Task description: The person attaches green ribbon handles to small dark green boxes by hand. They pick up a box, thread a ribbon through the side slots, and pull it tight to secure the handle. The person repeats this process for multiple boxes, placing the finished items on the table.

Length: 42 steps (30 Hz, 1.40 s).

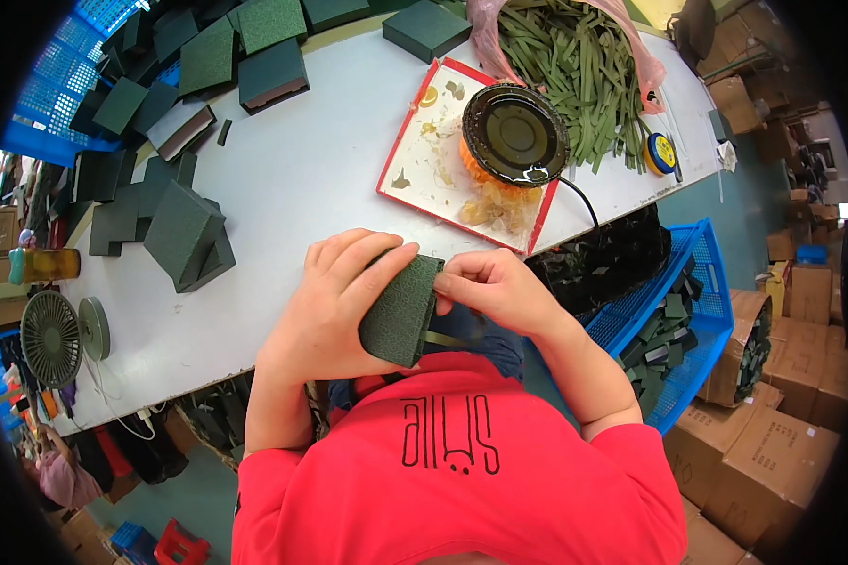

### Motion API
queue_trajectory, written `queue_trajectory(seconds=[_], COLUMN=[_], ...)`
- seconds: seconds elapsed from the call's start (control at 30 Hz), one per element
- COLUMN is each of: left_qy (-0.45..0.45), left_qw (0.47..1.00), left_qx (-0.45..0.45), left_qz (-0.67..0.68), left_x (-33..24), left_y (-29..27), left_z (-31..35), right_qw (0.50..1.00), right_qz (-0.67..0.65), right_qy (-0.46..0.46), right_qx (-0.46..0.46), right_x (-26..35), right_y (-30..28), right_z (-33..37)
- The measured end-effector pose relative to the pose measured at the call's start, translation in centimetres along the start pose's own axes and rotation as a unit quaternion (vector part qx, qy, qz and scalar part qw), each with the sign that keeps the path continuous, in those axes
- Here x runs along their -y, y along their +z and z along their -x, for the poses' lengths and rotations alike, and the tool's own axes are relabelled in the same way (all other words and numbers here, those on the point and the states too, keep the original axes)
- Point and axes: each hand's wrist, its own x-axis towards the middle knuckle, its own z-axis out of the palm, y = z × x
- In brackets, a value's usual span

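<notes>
- The dark green box sits at the centre of the frame, held above the near edge of the white bench; it is a small flat-sided box with a rough, felt-like covering, tilted with one broad face toward the camera.
- A thin olive-green ribbon strip runs out from the box's lower right side, toward the right.
- The left hand wraps the box from the left, fingers curled over its upper edge and thumb side against the broad face, grasping it firmly.
- The right hand is clenched at the box's upper right corner, fingertips pinched against that edge; whether they grip the ribbon there I cannot tell.
- Both forearms rise from the lower edge, over a red shirt.
- In the upper left of the frame lie many more dark green boxes scattered on the bench.
- At upper centre a red-rimmed tray carries a round black glue pot, and beside it a pink bag of green ribbon strips.
- A blue crate stands at the right.
</notes>
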Motion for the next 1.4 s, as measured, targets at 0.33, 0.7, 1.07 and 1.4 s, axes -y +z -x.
queue_trajectory(seconds=[0.33, 0.7, 1.07, 1.4], left_qy=[-0.003, -0.166, -0.348, -0.336], left_qw=[1.0, 0.983, 0.93, 0.919], left_qx=[-0.002, -0.025, -0.085, -0.205], left_qz=[0.017, -0.069, -0.085, 0.025], left_x=[0.0, 1.0, 4.2, 6.0], left_y=[0.2, -0.2, -1.7, -1.5], left_z=[-0.1, 1.8, 4.6, 6.2], right_qw=[0.996, 0.971, 0.762, 0.714], right_qz=[0.033, -0.001, 0.387, 0.509], right_qy=[-0.047, -0.085, -0.232, -0.272], right_qx=[-0.062, -0.224, -0.465, -0.397], right_x=[-2.2, -1.5, -1.8, -1.7], right_y=[0.9, -1.7, -15.5, -18.2], right_z=[-0.1, 2.7, 1.1, -0.9])
